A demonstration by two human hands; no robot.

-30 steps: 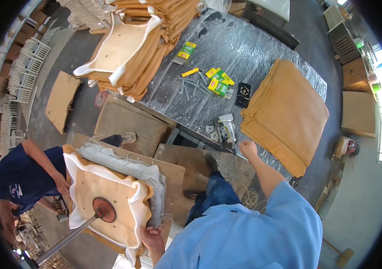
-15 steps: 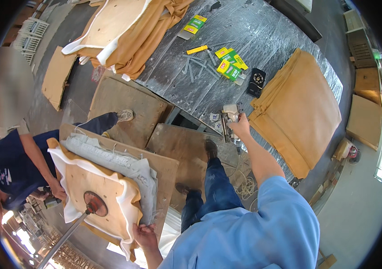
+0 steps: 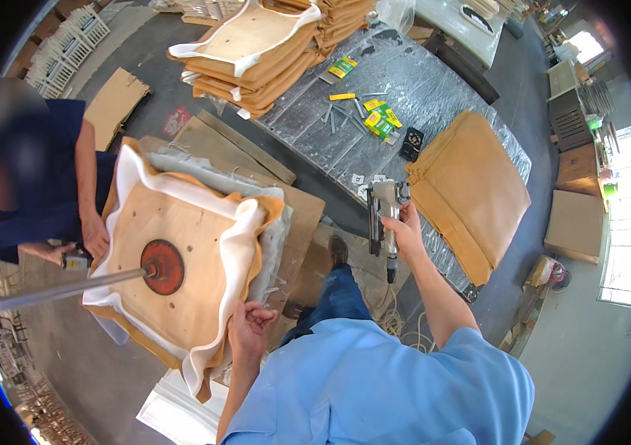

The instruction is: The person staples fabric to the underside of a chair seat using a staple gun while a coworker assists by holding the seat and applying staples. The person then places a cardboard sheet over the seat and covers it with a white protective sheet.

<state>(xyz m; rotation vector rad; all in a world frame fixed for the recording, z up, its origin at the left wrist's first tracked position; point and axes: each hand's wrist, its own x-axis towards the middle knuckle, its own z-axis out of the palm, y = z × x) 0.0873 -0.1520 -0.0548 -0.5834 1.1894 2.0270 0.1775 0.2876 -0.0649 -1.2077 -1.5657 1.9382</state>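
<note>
My right hand [image 3: 405, 228] is wrapped round a pneumatic staple gun [image 3: 386, 215], raised off the wrapped table's near edge. My left hand [image 3: 251, 330] is at the near right edge of an upturned seat panel [image 3: 182, 222], its fingers curled; what they hold, if anything, I cannot make out. White padding [image 3: 241, 233] and a tan leather cover [image 3: 271, 211] stick out loosely around the panel's plywood. A red round press disc [image 3: 162, 267] on a metal rod bears on the plywood's middle. Opposite me, a co-worker's hand [image 3: 94, 236] touches the panel's left edge; their other hand holds a dark tool [image 3: 76, 257].
The wrapped table [image 3: 308, 141] carries a stack of tan leather sheets [image 3: 471, 193], loose staple strips [image 3: 339, 115], green-yellow boxes [image 3: 382, 122] and a small black case [image 3: 412, 143]. Padded seat panels [image 3: 256, 33] are piled at its far left. A coiled hose [image 3: 397, 322] lies by my feet.
The staple gun has come up off the table's edge in my right hand. The view has shifted toward the seat panel. My left fingers have moved along its edge, and the co-worker leans nearer.
</note>
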